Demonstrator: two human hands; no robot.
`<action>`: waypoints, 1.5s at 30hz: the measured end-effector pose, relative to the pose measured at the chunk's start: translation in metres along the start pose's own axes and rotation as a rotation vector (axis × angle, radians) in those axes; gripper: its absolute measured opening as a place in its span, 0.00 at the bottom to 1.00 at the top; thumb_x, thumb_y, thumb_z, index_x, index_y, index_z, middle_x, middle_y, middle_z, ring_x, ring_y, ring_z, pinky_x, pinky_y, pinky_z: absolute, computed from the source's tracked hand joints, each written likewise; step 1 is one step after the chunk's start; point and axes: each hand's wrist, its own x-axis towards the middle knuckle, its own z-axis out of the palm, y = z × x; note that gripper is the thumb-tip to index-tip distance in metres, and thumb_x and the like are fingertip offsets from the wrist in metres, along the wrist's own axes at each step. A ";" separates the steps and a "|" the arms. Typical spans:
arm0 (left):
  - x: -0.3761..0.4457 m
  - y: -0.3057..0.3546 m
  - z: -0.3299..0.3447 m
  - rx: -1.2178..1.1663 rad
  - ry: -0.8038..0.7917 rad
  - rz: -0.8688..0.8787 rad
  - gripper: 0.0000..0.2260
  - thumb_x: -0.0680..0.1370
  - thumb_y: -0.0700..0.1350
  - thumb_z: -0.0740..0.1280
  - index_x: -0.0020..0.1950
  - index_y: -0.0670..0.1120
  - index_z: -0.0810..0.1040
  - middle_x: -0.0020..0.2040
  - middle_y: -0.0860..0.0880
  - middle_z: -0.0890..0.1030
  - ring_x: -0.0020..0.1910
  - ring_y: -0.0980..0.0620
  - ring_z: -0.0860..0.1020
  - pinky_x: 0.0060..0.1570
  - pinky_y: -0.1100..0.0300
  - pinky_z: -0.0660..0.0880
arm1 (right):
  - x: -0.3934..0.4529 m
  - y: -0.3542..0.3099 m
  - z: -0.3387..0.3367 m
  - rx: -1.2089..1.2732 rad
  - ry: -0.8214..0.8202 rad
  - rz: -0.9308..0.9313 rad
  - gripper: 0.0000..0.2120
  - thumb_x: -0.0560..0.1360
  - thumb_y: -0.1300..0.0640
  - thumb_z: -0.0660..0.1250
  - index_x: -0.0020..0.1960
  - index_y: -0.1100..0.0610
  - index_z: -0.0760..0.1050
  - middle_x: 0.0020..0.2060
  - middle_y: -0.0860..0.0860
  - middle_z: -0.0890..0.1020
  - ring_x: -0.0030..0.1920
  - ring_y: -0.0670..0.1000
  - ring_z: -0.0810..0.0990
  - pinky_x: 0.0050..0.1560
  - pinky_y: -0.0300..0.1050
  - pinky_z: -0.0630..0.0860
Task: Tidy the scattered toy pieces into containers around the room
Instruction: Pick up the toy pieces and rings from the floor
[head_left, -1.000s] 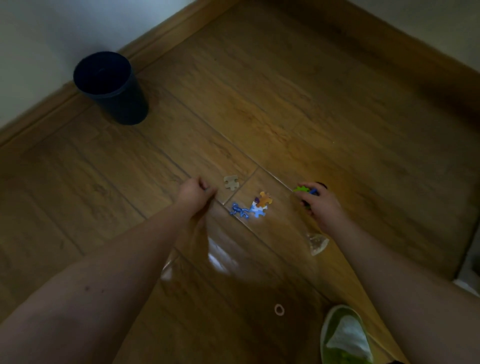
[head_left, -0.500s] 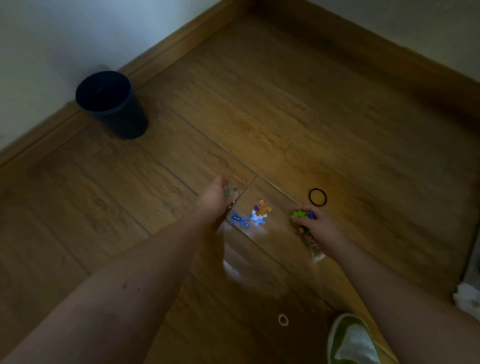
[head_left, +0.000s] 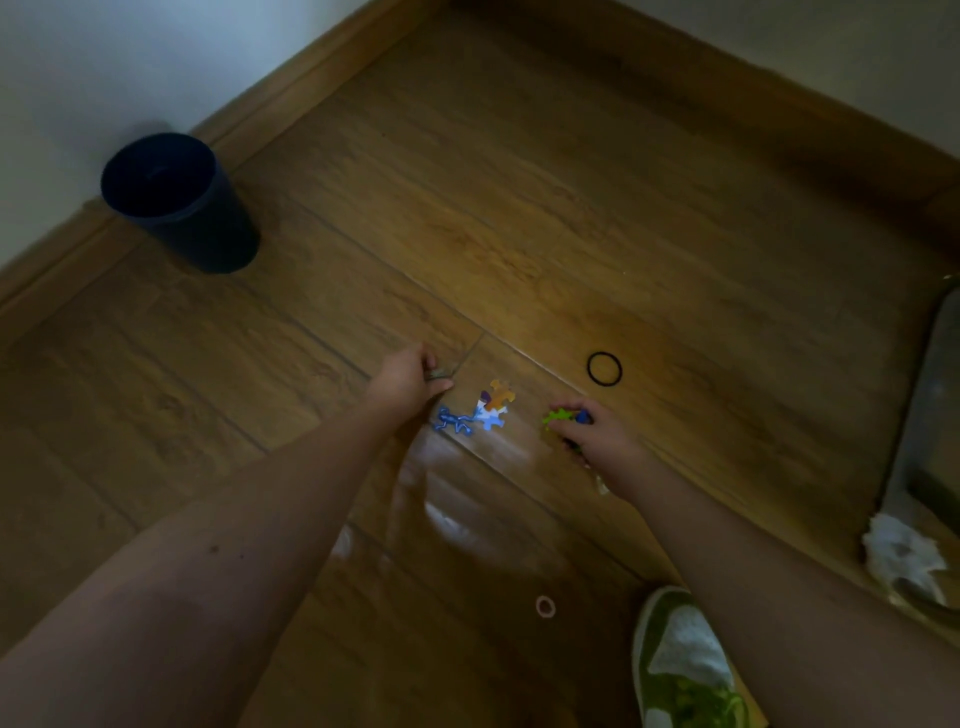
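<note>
A: Puzzle pieces (head_left: 493, 408) lie on the floor (head_left: 519, 208) between both hands, the blue lizard toy (head_left: 453, 422) just left.

B: Which is nearer?

A: The left hand (head_left: 408, 378), fingers curled round a small piece, lizard just near-right. The right hand (head_left: 589, 428) grips green and blue toys

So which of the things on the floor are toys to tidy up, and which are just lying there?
For the tidying:
- the tan puzzle piece gripped by the left hand
- the green and blue toy pieces in the right hand
- the blue lizard toy and the orange puzzle piece
- the dark bin, probably a container

Just lying about:
- the black hair tie
- the pink ring
- the white cloth
</note>
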 end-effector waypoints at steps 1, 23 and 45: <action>-0.003 0.002 0.000 -0.057 -0.018 0.008 0.15 0.71 0.49 0.75 0.51 0.47 0.74 0.48 0.48 0.78 0.47 0.49 0.77 0.43 0.59 0.69 | -0.001 0.000 0.000 0.005 -0.003 -0.001 0.10 0.76 0.65 0.67 0.56 0.56 0.76 0.34 0.52 0.75 0.30 0.47 0.71 0.22 0.33 0.65; -0.011 0.053 0.039 0.277 -0.162 0.208 0.21 0.71 0.51 0.74 0.60 0.45 0.74 0.55 0.44 0.80 0.55 0.44 0.78 0.47 0.55 0.72 | -0.012 0.014 -0.015 -0.141 -0.015 -0.052 0.08 0.75 0.61 0.69 0.53 0.51 0.78 0.45 0.52 0.78 0.37 0.47 0.77 0.27 0.32 0.69; -0.012 0.052 0.003 -0.054 -0.100 0.204 0.13 0.75 0.52 0.70 0.47 0.41 0.78 0.41 0.44 0.79 0.44 0.46 0.78 0.44 0.54 0.72 | -0.008 0.015 -0.007 -0.103 -0.015 -0.030 0.13 0.76 0.62 0.68 0.59 0.52 0.77 0.43 0.51 0.77 0.33 0.44 0.74 0.27 0.33 0.68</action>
